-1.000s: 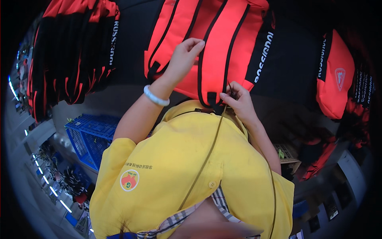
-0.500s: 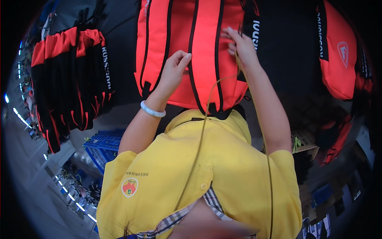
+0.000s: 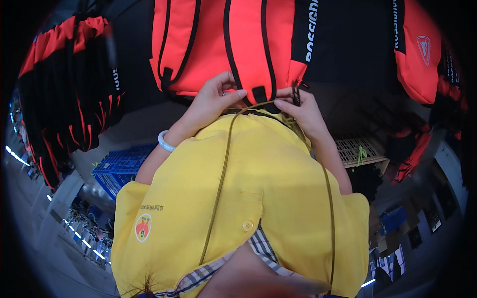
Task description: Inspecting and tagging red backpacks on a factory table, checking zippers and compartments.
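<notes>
A red backpack with black-edged shoulder straps lies in front of me, its lower edge close to my waist. My left hand is closed at the lower end of the right-hand shoulder strap, thumb and fingers at its black edging. On the strap's other side, my right hand is closed around a slim dark tool, its kind partly hidden by the fingers. An olive cord hangs from my neck and runs across to the right hand.
Several red-and-black bags hang or stand stacked at the left. Another red bag lies at the far right on the dark surface. Below are a blue plastic crate on the left and a beige crate on the right.
Both hands have come down toward me to the strap's lower end. My right hand has moved from the bag's upper right side to beside the strap. The backpack sits further left in view.
</notes>
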The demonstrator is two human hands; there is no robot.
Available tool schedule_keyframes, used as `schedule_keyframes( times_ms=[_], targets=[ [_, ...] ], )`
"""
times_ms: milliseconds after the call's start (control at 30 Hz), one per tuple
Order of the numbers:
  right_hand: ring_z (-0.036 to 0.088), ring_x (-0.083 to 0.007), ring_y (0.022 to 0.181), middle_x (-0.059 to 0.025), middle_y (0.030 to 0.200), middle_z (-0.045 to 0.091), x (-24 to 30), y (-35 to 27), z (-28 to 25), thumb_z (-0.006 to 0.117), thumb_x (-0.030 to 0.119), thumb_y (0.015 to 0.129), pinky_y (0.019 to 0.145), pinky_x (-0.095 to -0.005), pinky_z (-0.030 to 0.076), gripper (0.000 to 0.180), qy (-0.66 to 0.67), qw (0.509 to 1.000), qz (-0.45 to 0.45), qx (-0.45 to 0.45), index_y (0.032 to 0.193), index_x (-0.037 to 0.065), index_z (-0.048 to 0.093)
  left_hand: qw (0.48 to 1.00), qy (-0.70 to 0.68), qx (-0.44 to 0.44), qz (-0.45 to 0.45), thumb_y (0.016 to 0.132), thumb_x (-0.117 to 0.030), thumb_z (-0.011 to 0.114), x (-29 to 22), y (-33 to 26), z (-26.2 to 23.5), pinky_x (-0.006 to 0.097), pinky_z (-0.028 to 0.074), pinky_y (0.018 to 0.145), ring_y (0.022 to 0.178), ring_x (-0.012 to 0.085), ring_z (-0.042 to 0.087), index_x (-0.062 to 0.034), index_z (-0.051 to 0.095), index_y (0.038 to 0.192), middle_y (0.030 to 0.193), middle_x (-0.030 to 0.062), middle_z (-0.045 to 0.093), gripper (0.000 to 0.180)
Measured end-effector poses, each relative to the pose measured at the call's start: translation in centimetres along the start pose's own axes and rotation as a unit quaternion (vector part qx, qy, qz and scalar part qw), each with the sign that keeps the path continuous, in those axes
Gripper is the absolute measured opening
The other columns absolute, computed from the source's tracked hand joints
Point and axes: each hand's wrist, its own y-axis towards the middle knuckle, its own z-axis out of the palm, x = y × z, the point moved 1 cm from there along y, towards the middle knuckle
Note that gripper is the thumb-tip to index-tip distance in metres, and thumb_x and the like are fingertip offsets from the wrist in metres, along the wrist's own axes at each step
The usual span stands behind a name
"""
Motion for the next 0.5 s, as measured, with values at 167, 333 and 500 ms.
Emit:
schedule_keyframes(
  times_ms=[167,333,500],
  targets=[
    [0.064,-0.009,0.084,-0.0046,0.096,0.067,0.4,-2.6,-0.1,0.068,0.002,0.087,0.075,-0.022,0.051,0.026,0.071,0.997,-0.01,-0.038,0.112,-0.002,0.064,0.999,-0.04,0.036,-0.005,0.093,-0.006,0.062,-1.2,-0.8,0.4,0.023,0.056,0.08,0.094,0.0119,0.065,0.0001,0.053,0.113,0.107,0.0072,0.063,0.023],
    [0.06,-0.0065,0.08,-0.0026,0.094,0.065,0.7,-4.2,0.6,0.07,0.002,0.085,0.072,-0.02,0.048,0.03,0.08,0.993,-0.076,-0.039,0.115,-0.001,0.064,0.994,-0.092,0.051,0.007,0.093,-0.005,0.062,-1.8,-1.8,0.8,0.023,0.055,0.079,0.096,0.0122,0.065,-0.0005,0.053,0.114,0.108,0.0086,0.064,0.024],
    [0.059,-0.0056,0.082,-0.0024,0.095,0.065,-0.1,-4.2,0.7,0.068,0.001,0.085,0.074,-0.0196,0.048,0.033,0.009,0.997,-0.067,-0.034,0.117,-0.002,0.064,0.998,-0.06,0.023,0.008,0.093,-0.006,0.062,-1.0,-2.1,-0.2,0.022,0.055,0.076,0.089,0.0127,0.067,0.0008,0.054,0.11,0.1,0.0084,0.067,0.02]
  ],
)
